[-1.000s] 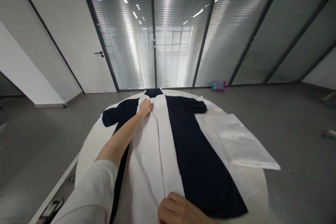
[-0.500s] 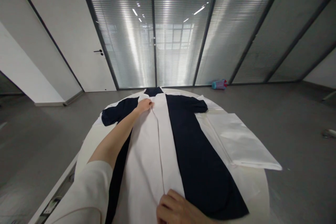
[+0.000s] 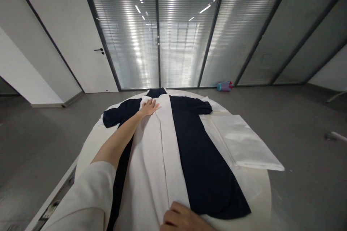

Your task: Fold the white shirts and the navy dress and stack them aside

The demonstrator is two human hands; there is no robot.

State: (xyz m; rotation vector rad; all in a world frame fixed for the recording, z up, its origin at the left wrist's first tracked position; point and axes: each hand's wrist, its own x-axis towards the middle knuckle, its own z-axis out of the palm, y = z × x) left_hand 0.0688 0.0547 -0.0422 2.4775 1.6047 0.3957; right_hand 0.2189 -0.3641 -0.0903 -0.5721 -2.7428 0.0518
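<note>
Flat on table: navy-and-white shirt [image 3: 173, 151] — left hand [image 3: 149, 108] spread open near collar, right hand [image 3: 180, 219] curled at hem.

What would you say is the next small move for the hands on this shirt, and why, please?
Probably slide the left hand down the white front panel towards the right hand, smoothing it. The left hand lies flat and open near the collar of the shirt, the right hand presses the hem at the near edge of the table, and soft creases run along the white panel between them.
</note>
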